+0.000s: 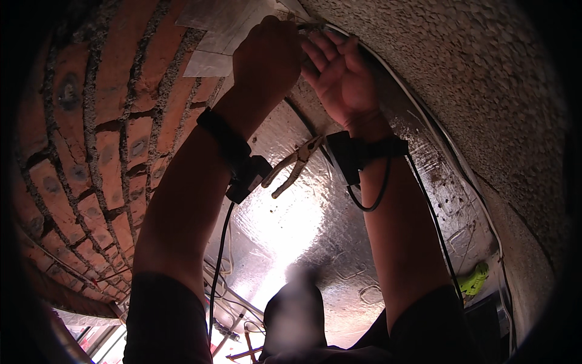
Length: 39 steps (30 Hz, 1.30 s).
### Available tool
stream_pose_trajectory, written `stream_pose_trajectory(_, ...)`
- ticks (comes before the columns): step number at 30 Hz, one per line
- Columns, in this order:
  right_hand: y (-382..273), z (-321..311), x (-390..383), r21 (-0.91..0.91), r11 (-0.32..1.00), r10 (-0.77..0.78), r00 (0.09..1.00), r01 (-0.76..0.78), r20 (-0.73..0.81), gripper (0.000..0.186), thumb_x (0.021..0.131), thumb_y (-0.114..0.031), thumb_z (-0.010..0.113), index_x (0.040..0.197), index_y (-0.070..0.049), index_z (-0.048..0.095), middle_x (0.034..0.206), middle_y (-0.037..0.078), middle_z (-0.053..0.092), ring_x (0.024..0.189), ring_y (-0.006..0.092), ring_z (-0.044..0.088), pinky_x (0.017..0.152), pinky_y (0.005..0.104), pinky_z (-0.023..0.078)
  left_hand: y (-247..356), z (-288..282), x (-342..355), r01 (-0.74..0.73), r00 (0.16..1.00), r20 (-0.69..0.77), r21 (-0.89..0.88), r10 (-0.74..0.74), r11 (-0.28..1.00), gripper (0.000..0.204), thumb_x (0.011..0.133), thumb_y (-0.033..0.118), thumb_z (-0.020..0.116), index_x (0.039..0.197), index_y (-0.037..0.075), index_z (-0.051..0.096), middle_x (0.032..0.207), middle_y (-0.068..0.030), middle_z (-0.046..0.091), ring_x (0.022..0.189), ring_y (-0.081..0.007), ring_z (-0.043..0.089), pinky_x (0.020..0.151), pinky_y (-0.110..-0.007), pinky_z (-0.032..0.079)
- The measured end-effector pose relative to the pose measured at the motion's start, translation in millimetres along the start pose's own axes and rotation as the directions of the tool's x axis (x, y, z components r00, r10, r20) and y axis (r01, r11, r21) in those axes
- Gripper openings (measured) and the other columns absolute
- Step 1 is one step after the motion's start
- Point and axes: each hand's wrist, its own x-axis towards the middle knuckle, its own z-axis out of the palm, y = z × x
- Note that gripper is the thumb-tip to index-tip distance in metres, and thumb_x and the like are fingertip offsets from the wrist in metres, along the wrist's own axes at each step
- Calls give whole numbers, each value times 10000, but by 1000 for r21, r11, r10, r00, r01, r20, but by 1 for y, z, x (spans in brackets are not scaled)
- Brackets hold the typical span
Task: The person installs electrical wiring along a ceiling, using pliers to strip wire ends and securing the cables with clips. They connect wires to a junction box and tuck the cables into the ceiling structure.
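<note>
My left hand (267,57) is raised at the top, its fingers curled closed with the back of the hand toward me. What lies inside the grip is hidden. Close beside it, my right hand (344,82) shows its palm, fingers apart and slightly bent; nothing is visible in it. A dark cable (310,26) passes behind the fingertips of both hands. More dark cable (298,114) shows below, between the wrists. Pliers (297,161) with pale, worn handles lie between my forearms, over a shiny silver surface (339,236).
A rough brick wall (109,151) rises on the left, a pebbled wall (473,79) on the right. Pale cable (451,148) runs along the right wall. A bright green object (474,280) lies lower right. Wires (227,285) tangle lower left. Strapped boxes with cords sit on both wrists.
</note>
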Motion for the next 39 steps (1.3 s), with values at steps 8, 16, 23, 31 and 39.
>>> stream_pose_trajectory(8,-2,5,-2,-57,998,-2,1000,1,-15,581,977,-527,471,1360,-93,406,1421,87,450,1357,266,376,1106,472,295,13,-12,-13,62,992,120,-219,-36,974,228,918,254,559,899,34,616,849,-171,633,795,-353,637,687,-441,519)
stream_pose_trajectory(16,-1,8,-1,-34,999,19,1000,-19,-5,570,981,-527,462,1354,-100,411,1422,89,450,1371,276,366,1120,504,282,7,-30,18,-130,988,-98,-107,119,986,69,862,133,637,886,68,630,894,-128,632,806,-318,638,691,-424,514)
stream_pose_trajectory(23,3,1,1,-8,1000,-7,1000,8,28,525,975,-527,476,1314,-128,444,1409,72,464,1374,274,371,1122,513,271,-6,-30,41,-169,966,-207,-67,152,983,122,812,150,614,853,35,603,875,-157,602,843,-366,603,724,-464,499)
stream_pose_trajectory(31,0,4,1,-25,1000,6,1000,-5,30,522,979,-521,473,1315,-123,445,1407,69,465,1365,270,385,1103,502,289,-7,-37,17,-416,866,-277,64,417,907,178,735,92,665,912,74,678,985,-76,635,948,-285,595,807,-415,463)
stream_pose_trajectory(39,1,5,-1,-50,999,0,1000,1,14,578,977,-529,471,1367,-108,397,1448,88,419,1372,265,364,1108,503,283,-5,-30,22,-526,787,-343,60,512,848,164,748,111,676,912,94,676,949,-67,644,903,-273,614,779,-400,481)
